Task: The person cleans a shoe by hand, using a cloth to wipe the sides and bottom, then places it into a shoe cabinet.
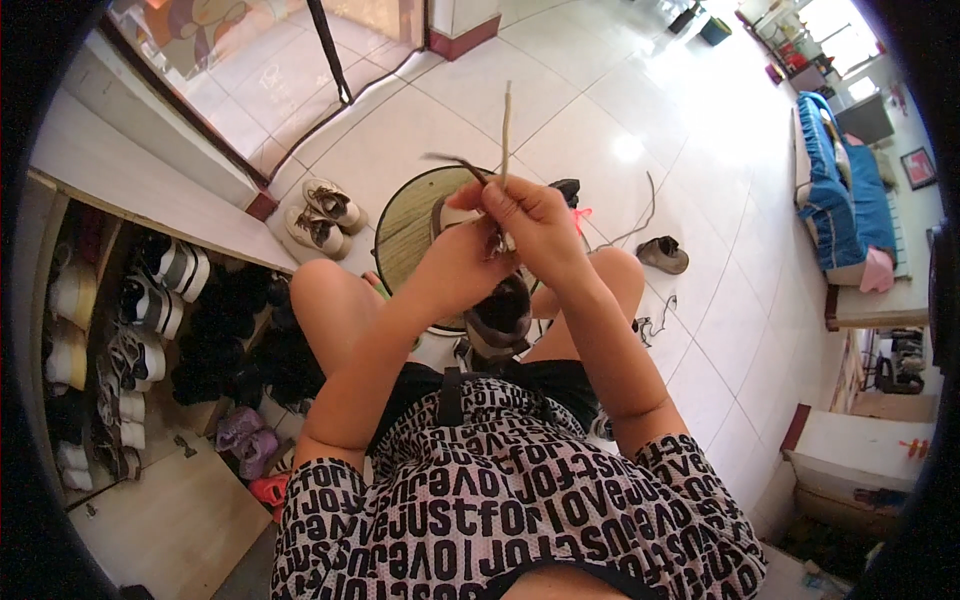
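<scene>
Both of my hands are together over a brown and grey shoe (499, 319), which stands on or above a round, wood-patterned stool top (409, 225) between my knees. My left hand (469, 247) lies over the front of the shoe, its fingers at the laces. My right hand (532, 221) pinches a shoelace (507, 127) between thumb and fingers; one light end points up and a darker end sticks out to the left. The hands hide the front of the shoe and the eyelets.
A pair of white sneakers (322, 217) stands on the tiles at the left, near a shoe cabinet (157, 450) full of shoes. At the right, a small grey-brown shoe (663, 254) and a loose lace (651, 202) lie on the floor. A blue-covered sofa (851, 195) is farther right.
</scene>
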`<state>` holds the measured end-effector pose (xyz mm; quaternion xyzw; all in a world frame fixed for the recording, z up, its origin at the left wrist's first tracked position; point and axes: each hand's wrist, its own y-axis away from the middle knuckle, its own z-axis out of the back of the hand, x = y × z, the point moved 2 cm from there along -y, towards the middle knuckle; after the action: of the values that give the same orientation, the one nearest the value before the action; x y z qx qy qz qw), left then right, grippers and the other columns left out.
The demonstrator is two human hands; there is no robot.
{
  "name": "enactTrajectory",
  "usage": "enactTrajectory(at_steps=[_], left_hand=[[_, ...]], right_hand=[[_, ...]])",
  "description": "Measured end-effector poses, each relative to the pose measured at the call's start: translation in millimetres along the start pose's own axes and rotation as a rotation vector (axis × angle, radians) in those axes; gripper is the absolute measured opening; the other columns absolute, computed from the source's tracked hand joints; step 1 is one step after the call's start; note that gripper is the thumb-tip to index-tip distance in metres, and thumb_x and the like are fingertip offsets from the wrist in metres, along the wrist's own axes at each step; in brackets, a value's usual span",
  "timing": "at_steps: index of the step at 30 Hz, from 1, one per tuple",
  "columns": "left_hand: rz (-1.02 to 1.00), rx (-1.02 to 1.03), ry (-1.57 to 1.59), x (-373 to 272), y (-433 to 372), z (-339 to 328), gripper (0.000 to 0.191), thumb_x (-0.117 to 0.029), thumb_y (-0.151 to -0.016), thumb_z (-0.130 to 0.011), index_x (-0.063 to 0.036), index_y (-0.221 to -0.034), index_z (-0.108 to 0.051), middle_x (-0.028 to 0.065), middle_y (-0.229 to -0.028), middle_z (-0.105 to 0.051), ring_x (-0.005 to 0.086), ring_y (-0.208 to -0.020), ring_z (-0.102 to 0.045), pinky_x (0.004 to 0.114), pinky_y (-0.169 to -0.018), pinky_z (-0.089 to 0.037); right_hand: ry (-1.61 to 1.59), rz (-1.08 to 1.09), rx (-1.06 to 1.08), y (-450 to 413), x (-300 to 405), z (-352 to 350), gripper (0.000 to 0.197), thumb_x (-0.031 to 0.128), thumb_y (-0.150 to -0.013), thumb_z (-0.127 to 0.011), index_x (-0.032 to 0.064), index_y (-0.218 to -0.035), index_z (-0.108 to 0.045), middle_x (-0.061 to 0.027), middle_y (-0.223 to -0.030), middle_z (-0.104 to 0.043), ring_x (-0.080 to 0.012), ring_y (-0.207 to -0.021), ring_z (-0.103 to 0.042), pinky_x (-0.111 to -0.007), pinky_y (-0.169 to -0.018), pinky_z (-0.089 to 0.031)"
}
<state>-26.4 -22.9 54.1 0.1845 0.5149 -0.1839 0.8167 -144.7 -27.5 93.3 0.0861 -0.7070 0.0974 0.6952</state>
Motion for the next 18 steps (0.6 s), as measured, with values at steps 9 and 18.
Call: enactTrajectory(at_steps=[9,18], left_hand=[[0.057,-0.218,0.966,30.3,13.3,23.9,0.029,-0.026,-0.101,-0.045,-0.0012,-0.099,-0.059,-0.0042,-0.064,-0.036,0.0048,-0.053,-0.031,0.021,-0.05,-0.029],[-0.198,-0.474,1.373,27.2,10.7,36.4,0.028,-0.018,-0.099,-0.046,0.0033,-0.116,-0.052,0.0012,-0.074,-0.047,0.0132,-0.067,-0.046,0.029,-0.067,-0.043]], right_hand=[[-0.035,0.248,-0.568,18.8,0.4,49.9,0.028,0.021,-0.099,-0.049,-0.0018,-0.1,-0.065,-0.0055,-0.081,-0.067,-0.0091,-0.071,-0.058,-0.022,-0.066,-0.046],[0.088,-0.067,-0.516,17.7,-29.7,61.4,0.039,0.036,-0.098,-0.048,0.0006,-0.104,-0.064,-0.0077,-0.082,-0.067,-0.0125,-0.076,-0.06,-0.027,-0.069,-0.047]])
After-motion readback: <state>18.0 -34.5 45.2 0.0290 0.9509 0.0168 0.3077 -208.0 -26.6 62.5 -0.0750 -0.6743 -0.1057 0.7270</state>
